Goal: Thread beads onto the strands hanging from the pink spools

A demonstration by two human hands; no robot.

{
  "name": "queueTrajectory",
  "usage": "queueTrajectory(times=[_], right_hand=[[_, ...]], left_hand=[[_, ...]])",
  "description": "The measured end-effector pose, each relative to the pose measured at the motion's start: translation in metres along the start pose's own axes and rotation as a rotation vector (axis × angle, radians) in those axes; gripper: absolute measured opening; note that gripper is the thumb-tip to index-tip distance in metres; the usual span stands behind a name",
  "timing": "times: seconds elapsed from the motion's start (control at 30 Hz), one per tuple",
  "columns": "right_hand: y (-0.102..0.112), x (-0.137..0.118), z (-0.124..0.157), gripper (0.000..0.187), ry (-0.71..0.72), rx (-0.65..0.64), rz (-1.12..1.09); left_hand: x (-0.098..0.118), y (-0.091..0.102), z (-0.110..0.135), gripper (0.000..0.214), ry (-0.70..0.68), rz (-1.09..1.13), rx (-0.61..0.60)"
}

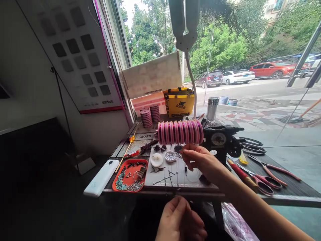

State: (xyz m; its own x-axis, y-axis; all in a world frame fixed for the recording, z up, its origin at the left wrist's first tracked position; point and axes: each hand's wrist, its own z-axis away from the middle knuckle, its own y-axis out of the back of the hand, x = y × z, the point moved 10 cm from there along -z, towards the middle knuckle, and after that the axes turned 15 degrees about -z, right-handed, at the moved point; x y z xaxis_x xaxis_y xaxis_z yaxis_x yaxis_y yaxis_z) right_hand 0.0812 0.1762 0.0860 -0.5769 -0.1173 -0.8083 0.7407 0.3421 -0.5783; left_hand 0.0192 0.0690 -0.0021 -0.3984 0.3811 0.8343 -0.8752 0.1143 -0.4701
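Note:
My right hand (200, 162) is raised over the work mat (160, 175), its fingers pinched together just below a row of pink spools (180, 132) mounted on a black winding machine (222, 140). Thin lines run down from that hand towards my left hand (180, 219), which is closed in a pinch at the table's front edge. What each hand pinches is too fine to name; it looks like thread or line. A small white dish of beads (170, 156) and a white disc (156, 159) lie just left of my right hand.
A red tray of small parts (130, 175) and a white power bank (101, 177) lie at the front left. Red-handled scissors and pliers (263, 177) lie on the right. Spool stacks (149, 116), a yellow bag (179, 102) and a steel cup (212, 107) stand at the back by the window.

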Motion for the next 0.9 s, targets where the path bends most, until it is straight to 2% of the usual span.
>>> queueTrajectory(times=[0.17,0.37,0.57,0.9], right_hand=[[0.000,-0.001,0.001,0.023,0.004,0.007,0.007],[0.001,0.000,0.000,0.023,0.005,0.009,0.002],[0.002,-0.002,-0.001,0.023,0.009,0.009,0.001],[0.004,-0.001,0.000,0.022,0.010,-0.006,-0.001]], left_hand=[[-0.005,0.002,0.002,0.034,0.042,0.034,0.032],[-0.009,0.002,0.004,0.034,0.054,0.024,0.005],[-0.013,0.008,0.008,0.028,0.093,0.101,0.093],[-0.018,0.006,0.006,0.026,0.054,0.136,-0.022]])
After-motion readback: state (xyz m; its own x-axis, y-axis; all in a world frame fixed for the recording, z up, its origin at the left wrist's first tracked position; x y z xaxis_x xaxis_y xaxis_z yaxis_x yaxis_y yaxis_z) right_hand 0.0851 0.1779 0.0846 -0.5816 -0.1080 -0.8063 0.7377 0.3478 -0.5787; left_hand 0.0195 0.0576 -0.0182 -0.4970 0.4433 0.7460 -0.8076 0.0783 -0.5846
